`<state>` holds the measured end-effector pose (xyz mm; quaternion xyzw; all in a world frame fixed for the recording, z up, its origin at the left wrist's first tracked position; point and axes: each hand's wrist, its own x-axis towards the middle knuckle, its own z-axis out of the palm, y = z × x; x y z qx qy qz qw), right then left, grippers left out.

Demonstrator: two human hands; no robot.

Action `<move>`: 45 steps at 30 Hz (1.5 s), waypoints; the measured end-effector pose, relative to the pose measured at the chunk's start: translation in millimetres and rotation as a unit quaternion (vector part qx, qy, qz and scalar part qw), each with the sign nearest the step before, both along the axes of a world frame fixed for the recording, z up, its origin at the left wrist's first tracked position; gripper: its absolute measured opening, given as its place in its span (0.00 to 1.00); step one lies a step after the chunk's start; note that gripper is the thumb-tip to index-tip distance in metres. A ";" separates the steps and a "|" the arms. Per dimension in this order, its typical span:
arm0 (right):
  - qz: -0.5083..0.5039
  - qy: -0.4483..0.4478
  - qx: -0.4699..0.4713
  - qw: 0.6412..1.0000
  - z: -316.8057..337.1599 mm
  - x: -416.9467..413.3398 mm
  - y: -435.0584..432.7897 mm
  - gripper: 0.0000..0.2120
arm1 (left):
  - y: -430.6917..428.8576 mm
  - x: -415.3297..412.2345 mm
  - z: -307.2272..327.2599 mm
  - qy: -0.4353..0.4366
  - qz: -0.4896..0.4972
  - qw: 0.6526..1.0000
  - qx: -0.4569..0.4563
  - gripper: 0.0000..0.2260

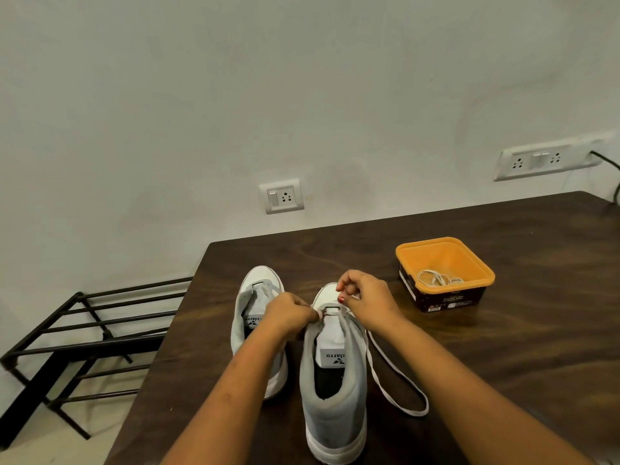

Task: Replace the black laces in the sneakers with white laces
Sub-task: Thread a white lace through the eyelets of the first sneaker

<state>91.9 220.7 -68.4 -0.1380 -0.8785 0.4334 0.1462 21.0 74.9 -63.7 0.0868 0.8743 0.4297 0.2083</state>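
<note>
A dark wooden tabletop (503, 347) stands against a pale wall. By its near edge, a grey and white sneaker (335, 414) sits heel toward the camera. A white lace (396, 394) trails from it in a long loop over the tabletop to the right.

Both hands work at that sneaker's toe-end eyelets. The left hand (288, 313) pinches at the left eyelet row with its fingers curled. The right hand (365, 297), also curled, pinches the lace just above the toe.

The second sneaker (255, 297) is just beside the first, nearer the left edge. Whether it carries any lace cannot be told.

Toward the far edge, an orange tub (443, 246) holds a spare lace (439, 278), coiled.

Count: two sneakers, two white laces, one tub, no black lace in view. The black laces seem already out. The white lacing looks barely begun on one sneaker, with the other still to do.
</note>
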 end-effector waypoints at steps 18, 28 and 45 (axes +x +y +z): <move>-0.030 -0.058 0.053 0.996 -17.5 -12.2 -29.6 0.13 | -4.8 -7.6 -8.6 -0.105 0.000 0.992 0.073 0.06; -0.054 -0.070 0.043 0.995 -24.7 -13.9 -31.5 0.12 | -4.3 -2.5 -2.9 -0.114 0.002 0.989 0.093 0.07; -0.008 -0.051 0.022 0.998 -24.8 -14.2 -27.9 0.09 | 7.3 1.9 -14.7 0.174 -0.026 0.979 -0.106 0.05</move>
